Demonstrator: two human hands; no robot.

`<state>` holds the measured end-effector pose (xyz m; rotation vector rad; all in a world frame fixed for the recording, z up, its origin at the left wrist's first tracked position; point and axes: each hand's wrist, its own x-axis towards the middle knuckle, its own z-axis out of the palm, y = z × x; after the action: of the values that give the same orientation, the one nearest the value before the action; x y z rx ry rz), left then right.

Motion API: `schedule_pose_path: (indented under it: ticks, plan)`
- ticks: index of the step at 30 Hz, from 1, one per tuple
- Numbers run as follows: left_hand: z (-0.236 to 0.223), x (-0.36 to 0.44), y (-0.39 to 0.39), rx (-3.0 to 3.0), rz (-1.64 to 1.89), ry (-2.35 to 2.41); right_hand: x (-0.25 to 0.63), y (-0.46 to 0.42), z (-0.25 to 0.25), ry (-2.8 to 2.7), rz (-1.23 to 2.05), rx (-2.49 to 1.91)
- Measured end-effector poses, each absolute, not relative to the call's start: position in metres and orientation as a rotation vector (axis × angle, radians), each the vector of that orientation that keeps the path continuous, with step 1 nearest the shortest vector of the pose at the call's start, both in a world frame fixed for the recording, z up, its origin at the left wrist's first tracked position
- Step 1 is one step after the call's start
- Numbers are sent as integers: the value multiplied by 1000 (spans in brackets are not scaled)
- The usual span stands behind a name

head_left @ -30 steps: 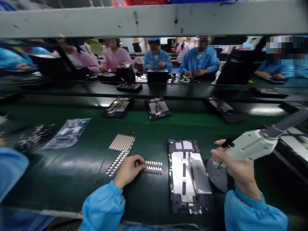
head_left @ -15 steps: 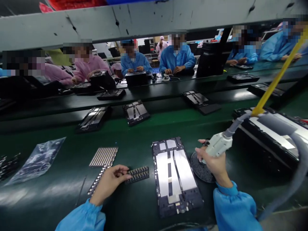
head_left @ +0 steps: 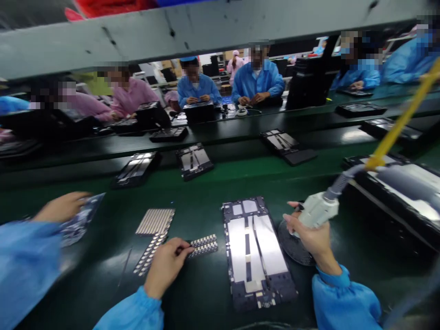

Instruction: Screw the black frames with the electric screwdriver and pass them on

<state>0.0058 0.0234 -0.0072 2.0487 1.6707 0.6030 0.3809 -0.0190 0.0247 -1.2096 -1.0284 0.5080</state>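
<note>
My left hand (head_left: 167,264) rests on the green belt with its fingertips pinched on a small strip of parts (head_left: 205,244). Two more part strips (head_left: 155,222) lie just left of it. My right hand (head_left: 311,236) grips a white powered screwdriver (head_left: 318,209) with a grey hose, held tip-down over a round black screw dish (head_left: 294,245). Between my hands lies an open tablet chassis (head_left: 255,250), silver inside with a dark frame.
A co-worker's blue-sleeved arm (head_left: 29,256) reaches in at the left, hand on a clear plastic bag (head_left: 79,219). More chassis (head_left: 194,160) ride the far belt. A yellow cord (head_left: 400,123) hangs at right above a large dark tray (head_left: 402,188). Workers sit opposite.
A co-worker's arm has come in from the left onto the plastic bag. My left hand stays pinched at the small strip; my right hand keeps the screwdriver over the dish.
</note>
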Motion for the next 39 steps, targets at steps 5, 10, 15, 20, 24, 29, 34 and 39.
schedule_pose_path:
  ticks: [5,10,15,20,24,29,34,39]
  plan:
    - [-9,25,-4,2390,1034,1450,356,-20,58,-1080,482,-1214]
    - [-8,48,-8,2058,1177,1456,281,15,76,-1214,853,-979]
    - [-20,56,-7,1610,1289,1518,237,55,54,-1311,914,-1004]
    - [-27,55,-4,1390,1440,1462,237,64,40,-1314,917,-1007]
    - [-23,57,-5,1318,1492,1457,237,63,40,-1308,934,-996]
    - [-18,55,-7,1298,1402,1475,236,64,39,-1317,926,-1012]
    - [-19,53,-6,1349,1411,1447,234,62,41,-1318,936,-1006]
    - [-13,57,-19,1345,1384,1439,230,57,40,-1293,959,-1025]
